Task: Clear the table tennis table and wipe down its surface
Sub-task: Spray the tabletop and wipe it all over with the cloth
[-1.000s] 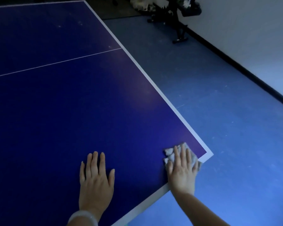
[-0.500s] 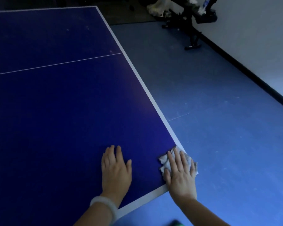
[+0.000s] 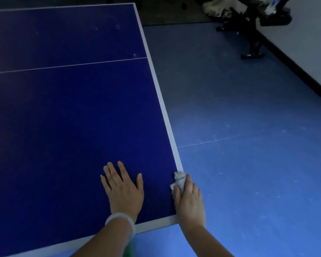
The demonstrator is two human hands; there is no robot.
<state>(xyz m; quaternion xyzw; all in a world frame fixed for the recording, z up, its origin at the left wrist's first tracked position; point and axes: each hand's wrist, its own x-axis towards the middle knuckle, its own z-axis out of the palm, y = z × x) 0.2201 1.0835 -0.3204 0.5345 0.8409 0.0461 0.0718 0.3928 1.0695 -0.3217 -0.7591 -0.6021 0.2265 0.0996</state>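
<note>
The dark blue table tennis table with white edge lines fills the left of the view; its near right corner lies under my right hand. My left hand rests flat on the surface near that corner, fingers straight and spread, a pale bracelet on the wrist. My right hand sits over the table's right edge at the corner, with its fingers wrapped over the side. It grips a crumpled white cloth against the edge line. Faint pale smudges show on the far half of the table.
Blue floor stretches to the right of the table. A black stand with pale things on it is at the far right, beside a white wall with a dark skirting. Something green shows below my left forearm.
The view has swung left, so the table's right edge now runs steeper. My right hand slid with the cloth from the table top to the side edge and curled round it. My left hand stayed flat.
</note>
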